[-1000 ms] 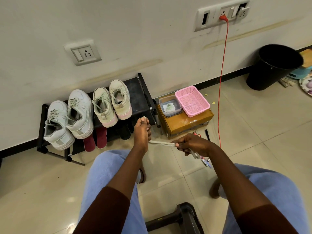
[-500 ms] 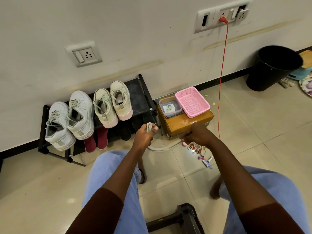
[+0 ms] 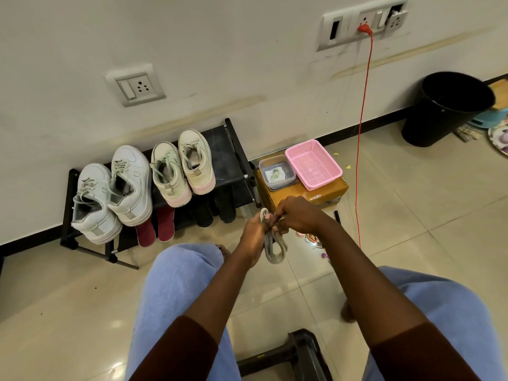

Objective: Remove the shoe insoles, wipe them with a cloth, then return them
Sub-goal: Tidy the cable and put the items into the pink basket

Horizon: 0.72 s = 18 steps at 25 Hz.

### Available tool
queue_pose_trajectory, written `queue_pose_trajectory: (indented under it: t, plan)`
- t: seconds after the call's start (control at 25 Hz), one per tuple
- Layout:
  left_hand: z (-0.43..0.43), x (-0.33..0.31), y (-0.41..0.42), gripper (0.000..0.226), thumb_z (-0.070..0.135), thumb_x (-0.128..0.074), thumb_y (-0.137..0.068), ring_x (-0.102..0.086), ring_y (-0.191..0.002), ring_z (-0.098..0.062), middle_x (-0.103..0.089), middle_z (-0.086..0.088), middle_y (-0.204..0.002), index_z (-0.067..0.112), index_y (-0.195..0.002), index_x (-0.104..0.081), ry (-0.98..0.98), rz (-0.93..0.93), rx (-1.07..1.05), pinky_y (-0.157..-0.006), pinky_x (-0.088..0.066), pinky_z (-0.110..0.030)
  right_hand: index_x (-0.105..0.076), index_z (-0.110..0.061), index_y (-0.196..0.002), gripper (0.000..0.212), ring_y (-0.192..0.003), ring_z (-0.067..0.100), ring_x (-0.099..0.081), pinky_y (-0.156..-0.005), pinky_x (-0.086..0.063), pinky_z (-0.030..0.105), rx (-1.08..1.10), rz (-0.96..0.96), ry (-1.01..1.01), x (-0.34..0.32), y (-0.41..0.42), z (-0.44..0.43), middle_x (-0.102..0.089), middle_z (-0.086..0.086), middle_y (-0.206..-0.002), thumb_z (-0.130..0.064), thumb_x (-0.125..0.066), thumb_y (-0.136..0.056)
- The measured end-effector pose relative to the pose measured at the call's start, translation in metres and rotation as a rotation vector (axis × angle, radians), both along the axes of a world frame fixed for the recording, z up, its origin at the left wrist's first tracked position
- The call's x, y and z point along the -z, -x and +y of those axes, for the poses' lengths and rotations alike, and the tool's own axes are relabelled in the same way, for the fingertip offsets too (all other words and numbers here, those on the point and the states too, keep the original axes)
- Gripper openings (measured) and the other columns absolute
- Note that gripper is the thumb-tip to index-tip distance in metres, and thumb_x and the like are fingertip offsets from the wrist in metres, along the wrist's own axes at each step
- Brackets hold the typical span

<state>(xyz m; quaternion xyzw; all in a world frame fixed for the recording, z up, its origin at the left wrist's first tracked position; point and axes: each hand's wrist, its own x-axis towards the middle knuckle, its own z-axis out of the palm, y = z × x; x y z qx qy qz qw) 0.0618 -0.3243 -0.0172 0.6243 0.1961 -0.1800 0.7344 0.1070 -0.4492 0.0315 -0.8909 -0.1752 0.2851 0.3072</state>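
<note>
Right hand met left hand, cloth before box

Four sneakers, one pink basket, one black bin, two socket plates

Black shoe rack on the tiled floor carries four sneakers.

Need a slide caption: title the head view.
Before a shoe rack, the left hand and right hand hold a looped grey strip.
</note>
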Motion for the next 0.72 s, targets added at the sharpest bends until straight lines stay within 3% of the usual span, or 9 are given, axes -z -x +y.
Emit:
queue_pose_trajectory:
  t: [0.12, 0.28, 0.44, 0.52, 0.6, 0.72]
  plan:
    - [-0.005, 0.001, 0.003, 0.026, 0.006, -0.032, -0.1, -0.062, -0.057, -0.016, -0.064, -0.005, -0.063, 0.01, -0.088, -0.055, 0.054, 0.007, -0.041, -0.064, -0.054, -0.032, -0.069, -0.007, -0.094, 0.016, -0.058, 0.005, -0.06, -0.053, -0.046, 0.011, 0.181, 0.005, -0.11, 0.007, 0.007, 0.005, -0.067, 0.005, -0.085, -0.005, -0.068, -0.079]
    - [-0.008, 0.01, 0.002, 0.031, 0.013, -0.028, -0.102, -0.042, -0.05, -0.009, -0.049, 0.005, -0.049, 0.013, -0.079, -0.049, 0.058, 0.067, -0.108, -0.051, -0.038, -0.023, -0.053, -0.013, -0.1, 0.033, -0.074, 0.016, -0.059, -0.068, -0.053, 0.028, 0.36, -0.06, -0.169, 0.019, 0.011, 0.011, -0.057, 0.003, -0.084, -0.005, -0.072, -0.074]
    - [-0.011, 0.012, -0.005, 0.042, 0.046, -0.035, -0.098, -0.034, -0.04, -0.003, -0.04, 0.005, -0.048, 0.015, -0.075, -0.051, 0.163, 0.168, -0.104, -0.051, -0.034, -0.021, -0.045, -0.015, -0.093, 0.033, -0.075, 0.015, -0.057, -0.057, -0.046, 0.013, 0.584, -0.058, -0.338, 0.031, 0.008, 0.007, -0.054, 0.006, -0.082, -0.002, -0.07, -0.077]
    - [-0.015, 0.012, -0.015, 0.034, 0.043, -0.047, -0.094, -0.036, -0.042, -0.004, -0.039, 0.006, -0.05, 0.012, -0.082, -0.055, 0.155, 0.147, -0.082, -0.051, -0.038, -0.02, -0.047, -0.012, -0.095, 0.026, -0.082, 0.018, -0.057, -0.064, -0.047, 0.018, 0.697, -0.063, -0.363, 0.042, 0.007, 0.004, -0.057, 0.01, -0.092, -0.012, -0.068, -0.08]
    - [-0.025, 0.015, -0.034, 0.023, 0.031, -0.056, -0.092, -0.044, -0.045, -0.003, -0.046, 0.006, -0.051, 0.01, -0.084, -0.056, 0.15, 0.127, -0.096, -0.05, -0.042, -0.019, -0.049, -0.01, -0.108, 0.025, -0.097, 0.022, -0.057, -0.076, -0.046, 0.028, 0.719, 0.049, -0.321, 0.055, 0.007, 0.0, -0.057, 0.009, -0.107, -0.025, -0.057, -0.09]
    - [-0.046, 0.029, -0.071, 0.021, 0.024, -0.05, -0.096, -0.052, -0.06, -0.009, -0.054, -0.001, -0.064, 0.011, -0.081, -0.055, 0.106, 0.196, -0.143, -0.058, -0.045, -0.022, -0.047, -0.016, -0.124, 0.035, -0.109, 0.022, -0.055, -0.084, -0.049, 0.034, 0.682, 0.412, -0.536, 0.072, 0.001, -0.01, -0.058, 0.003, -0.115, -0.037, -0.038, -0.098]
